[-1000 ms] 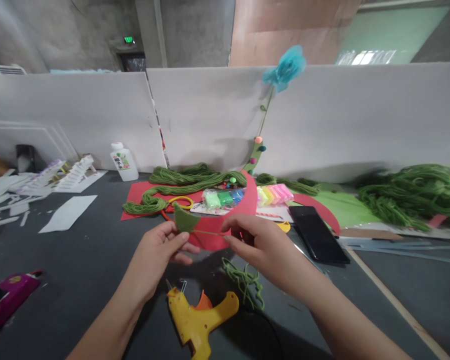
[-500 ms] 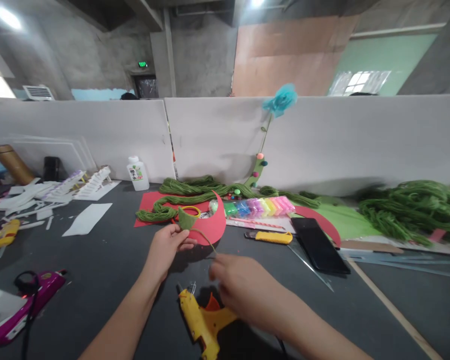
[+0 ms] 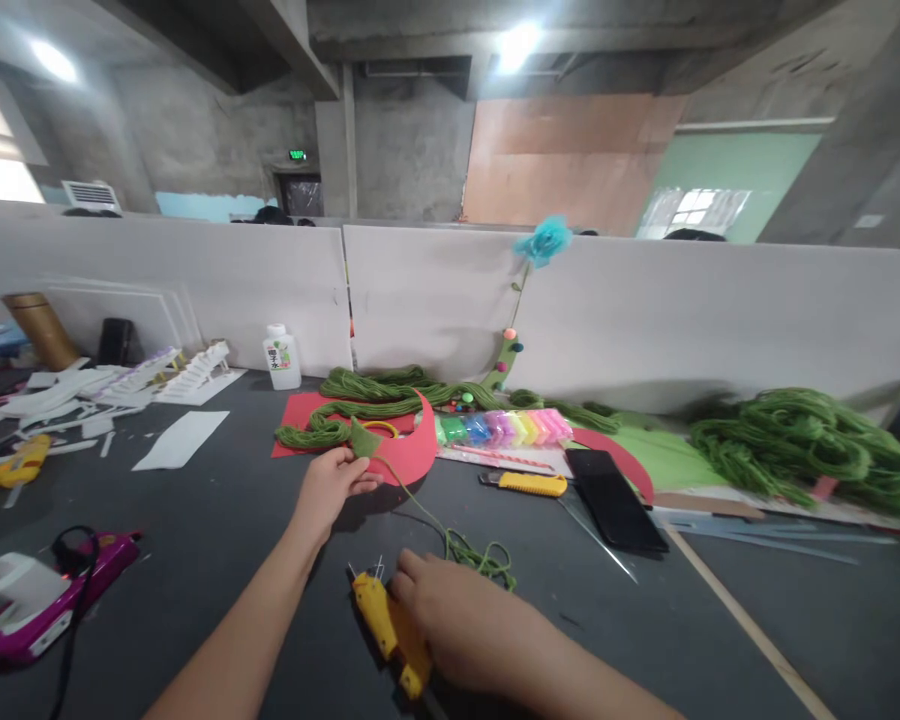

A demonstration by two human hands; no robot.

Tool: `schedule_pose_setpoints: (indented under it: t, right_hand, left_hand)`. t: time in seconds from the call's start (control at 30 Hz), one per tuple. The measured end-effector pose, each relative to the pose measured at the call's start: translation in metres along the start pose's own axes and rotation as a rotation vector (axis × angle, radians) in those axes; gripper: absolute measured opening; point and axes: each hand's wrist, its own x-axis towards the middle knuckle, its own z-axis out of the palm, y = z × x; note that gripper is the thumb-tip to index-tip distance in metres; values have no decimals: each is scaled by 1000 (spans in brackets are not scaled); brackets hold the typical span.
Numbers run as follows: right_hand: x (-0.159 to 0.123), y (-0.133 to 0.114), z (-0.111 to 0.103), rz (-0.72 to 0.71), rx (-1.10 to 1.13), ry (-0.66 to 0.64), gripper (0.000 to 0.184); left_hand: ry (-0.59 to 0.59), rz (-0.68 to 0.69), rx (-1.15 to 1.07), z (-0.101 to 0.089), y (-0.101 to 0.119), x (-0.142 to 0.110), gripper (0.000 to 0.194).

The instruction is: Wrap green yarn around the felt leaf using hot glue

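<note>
Red and smooth-sided, a crescent (image 3: 412,452) was above the dark tabletop (image 3: 270,620), with a fuzzy green pointed piece (image 3: 363,441) at its lower left end. The left hand (image 3: 337,480) was nearly closed, pinching that piece between thumb and fingers; a thin yarn strand (image 3: 425,514) trailed from it to a loose, curly tangle (image 3: 487,562). The right hand (image 3: 450,612) curled over the yellow plastic glue gun (image 3: 377,615), covering much of it; how firmly it gripped could not be told. Bare tabletop lay between the left forearm and the magenta tool (image 3: 82,600). Right of the tangle, more open surface reached the slim yellow utility knife (image 3: 529,484) and flat black phone (image 3: 616,500).
</note>
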Motion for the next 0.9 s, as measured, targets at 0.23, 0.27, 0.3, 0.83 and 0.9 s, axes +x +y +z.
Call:
schedule_pose_setpoints:
  t: [0.23, 0.27, 0.3, 0.83, 0.9]
  right_hand:
    - [-18, 34, -48, -60, 631, 161, 33]
    - [-20, 37, -51, -32, 724, 233, 31]
    - [-21, 40, -52, 9, 774, 304, 29]
    - [-38, 43, -56, 414, 780, 671, 20]
    - [-42, 44, -48, 401, 740, 659, 16]
  left_hand:
    - [6, 51, -38, -4, 5, 1, 18]
    - [0, 62, -49, -3, 6, -1, 14]
    - [-6, 71, -59, 0, 8, -4, 15]
    - [-145, -24, -30, 23, 28, -32, 15]
    - [-139, -37, -18, 23, 24, -34, 15]
